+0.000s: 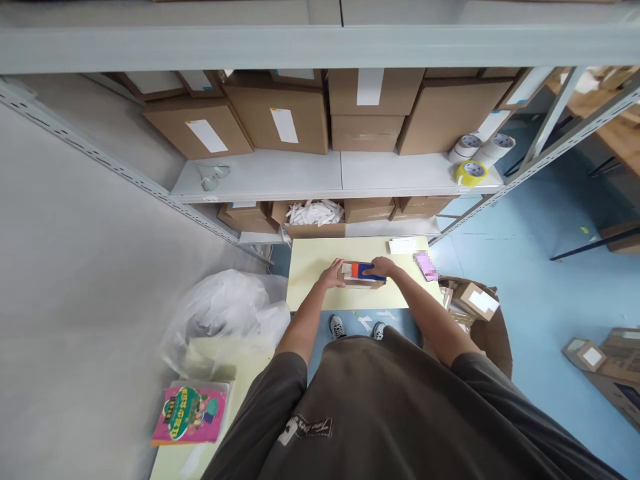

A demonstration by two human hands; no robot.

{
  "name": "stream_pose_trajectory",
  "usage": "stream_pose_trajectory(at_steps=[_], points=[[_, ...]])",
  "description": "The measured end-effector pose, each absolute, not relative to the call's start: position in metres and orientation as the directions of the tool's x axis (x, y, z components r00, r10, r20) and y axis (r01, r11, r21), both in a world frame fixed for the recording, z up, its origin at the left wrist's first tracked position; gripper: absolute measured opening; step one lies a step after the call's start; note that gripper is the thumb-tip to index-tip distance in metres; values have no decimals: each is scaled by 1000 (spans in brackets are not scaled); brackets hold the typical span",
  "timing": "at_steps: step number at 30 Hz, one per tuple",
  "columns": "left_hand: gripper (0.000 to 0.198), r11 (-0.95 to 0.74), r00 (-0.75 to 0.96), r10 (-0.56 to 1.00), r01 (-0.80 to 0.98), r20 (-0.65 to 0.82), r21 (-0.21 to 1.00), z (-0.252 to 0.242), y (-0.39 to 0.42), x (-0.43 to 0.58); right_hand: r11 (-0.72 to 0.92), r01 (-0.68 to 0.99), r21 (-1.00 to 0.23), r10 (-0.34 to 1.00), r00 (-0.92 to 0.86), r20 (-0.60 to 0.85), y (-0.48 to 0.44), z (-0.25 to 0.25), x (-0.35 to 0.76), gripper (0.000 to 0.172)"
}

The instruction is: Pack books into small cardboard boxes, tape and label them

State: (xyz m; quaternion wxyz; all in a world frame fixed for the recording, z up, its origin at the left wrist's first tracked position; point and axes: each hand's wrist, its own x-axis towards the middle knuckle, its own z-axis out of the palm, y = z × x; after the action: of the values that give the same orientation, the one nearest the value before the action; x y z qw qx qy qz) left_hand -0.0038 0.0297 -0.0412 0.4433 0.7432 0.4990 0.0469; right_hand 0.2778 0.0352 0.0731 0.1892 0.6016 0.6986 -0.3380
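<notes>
A small cardboard box (363, 284) sits on the pale yellow table in front of me. A flat blue, orange and white item (355, 270) shows at its upper side; whether it lies in the box or on it I cannot tell. My left hand (332, 274) is closed round the left end of the box. At the right end, my right hand (383, 267) grips the box, with a finger or thumb laid across the blue part. The undersides of both hands are hidden.
The table (320, 252) also bears a white slip (403, 246) and a pink, blurred-out object (425, 265). Ahead stands a shelf (295, 172) with cardboard boxes and tape rolls (471, 173). Plastic wrap (230, 308) lies left; a carton of small boxes (493, 339) stands right.
</notes>
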Motion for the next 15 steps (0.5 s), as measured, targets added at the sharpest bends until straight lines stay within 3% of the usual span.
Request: stream_pose_trajectory(at_steps=[8, 15], points=[[125, -119, 492, 805, 680, -330, 724, -52, 37, -2, -99, 985, -141, 721, -26, -692, -2, 78, 462, 68], [128, -130, 480, 795, 732, -371, 669, -41, 34, -1, -158, 980, -123, 717, 28, -697, -13, 47, 462, 80]])
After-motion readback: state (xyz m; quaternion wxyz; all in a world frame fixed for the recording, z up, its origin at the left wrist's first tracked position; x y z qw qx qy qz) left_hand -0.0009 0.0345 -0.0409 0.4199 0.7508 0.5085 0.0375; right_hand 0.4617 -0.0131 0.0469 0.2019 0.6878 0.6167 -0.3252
